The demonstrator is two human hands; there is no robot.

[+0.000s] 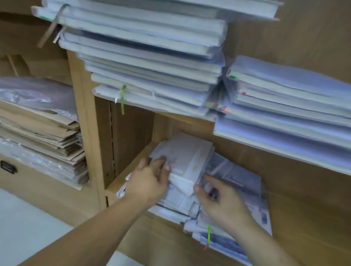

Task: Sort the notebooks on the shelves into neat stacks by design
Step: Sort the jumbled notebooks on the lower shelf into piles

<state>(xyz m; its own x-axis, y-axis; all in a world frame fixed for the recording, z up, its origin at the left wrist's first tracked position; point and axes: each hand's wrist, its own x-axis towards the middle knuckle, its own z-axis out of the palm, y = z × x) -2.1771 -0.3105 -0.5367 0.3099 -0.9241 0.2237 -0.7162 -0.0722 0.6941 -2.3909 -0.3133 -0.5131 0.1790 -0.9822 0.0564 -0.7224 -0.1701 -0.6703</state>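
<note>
- Head view: sorting is at an early-to-middle stage, judging by how things lie; both hands are at the lower shelf (123,170), inside the middle compartment.
- Left hand (150,179): fingers fairly straight, laid flat on top of the white notebooks (183,155), holding nothing.
- Right hand (221,199): thumb is at the near edge of the white notebooks, index reaches over the blue-grey notebooks (238,181). Too blurred to say whether it grips.
- Lower shelf holds two designs side by side and touching, white on the left, blue-grey on the right. Both piles are fanned and crooked, with edges hanging over the shelf front and a green ribbon (208,234) dangling.
- Upper shelf (184,117) holds a tall stack (140,43) of plastic-wrapped notebooks, stepped and skewed. Just beside it, touching, is the right stack (301,106), also uneven and overhanging the front.
- Left compartment holds a brown-covered pile (31,127) with loose plastic on top, ragged; a drawer handle (8,167) is below it.
- Done: a rough split by design on the lower shelf.
- Left: squaring those two piles, then the upper stacks, whose designs are not readable edge-on.
</note>
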